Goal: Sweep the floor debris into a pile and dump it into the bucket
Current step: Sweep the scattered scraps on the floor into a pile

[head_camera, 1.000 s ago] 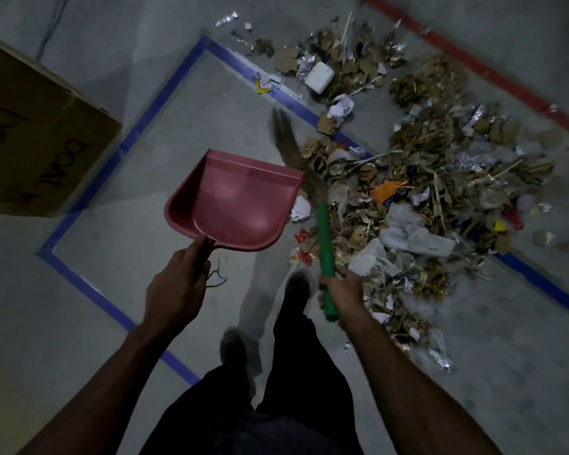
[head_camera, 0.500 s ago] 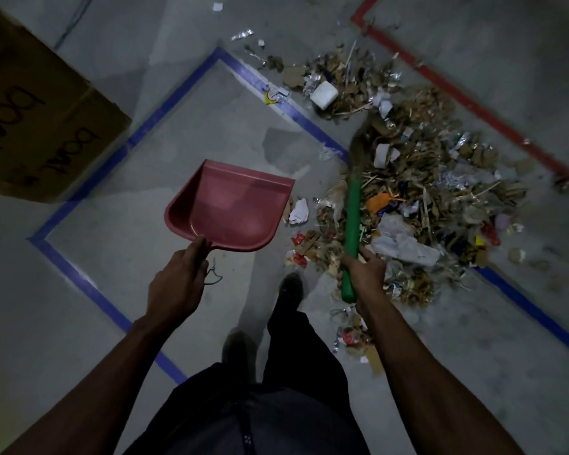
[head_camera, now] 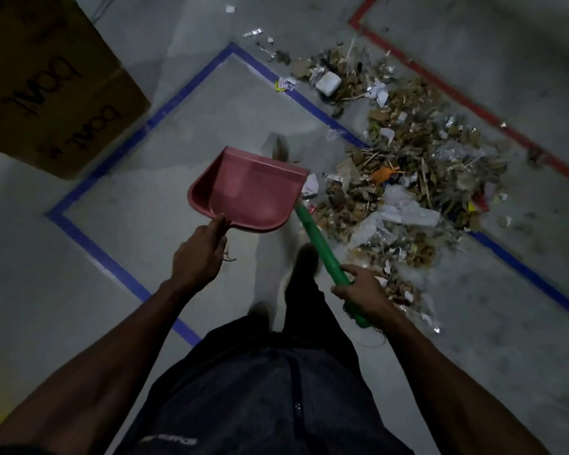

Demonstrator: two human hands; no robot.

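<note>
1. My left hand (head_camera: pixel 197 254) grips the pink dustpan (head_camera: pixel 247 192), held off the floor.
2. My right hand (head_camera: pixel 362 293) is wrapped round the green broom handle (head_camera: pixel 319 241); its bristles look hidden behind the pan.
3. Debris (head_camera: pixel 408 178) lies just beyond my right hand, loosely piled; next, tighten it. No bucket in sight.

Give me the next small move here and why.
Probably lower the red dustpan to the floor with its open edge against the debris pile. The left hand holds it raised and empty, the right hand grips the green broom handle, and the debris looks largely gathered just right of the pan.
</note>
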